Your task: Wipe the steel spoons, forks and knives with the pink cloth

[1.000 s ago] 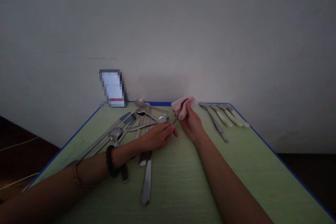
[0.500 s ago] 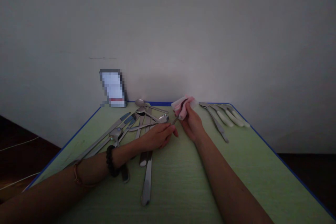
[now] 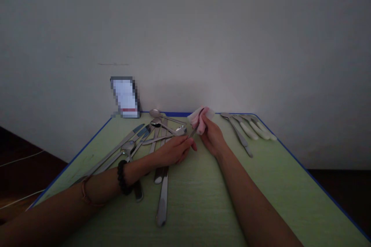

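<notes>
My left hand (image 3: 175, 150) is closed on the near end of a piece of metal cutlery (image 3: 193, 132). The far part of that piece runs into a pink and white cloth (image 3: 199, 121), which covers most of it, so its kind is hard to make out. Fingers of my right hand (image 3: 213, 137) pinch the cloth around it, above the table's far half. Beneath and left of my left forearm lies a loose pile of metal cutlery, with a spoon (image 3: 127, 147), a table knife (image 3: 121, 144) and several others crossing each other.
On the right of the green table (image 3: 199, 200) lie a metal spoon (image 3: 239, 139) and several pieces of cutlery with white handles (image 3: 259, 130). A phone with a blurred screen (image 3: 126, 98) leans on the wall at the back left. The table has a blue edge.
The cloth in my right hand has shifted slightly down and to the left along the cutlery, and its folds look different. My left hand has hardly moved.
</notes>
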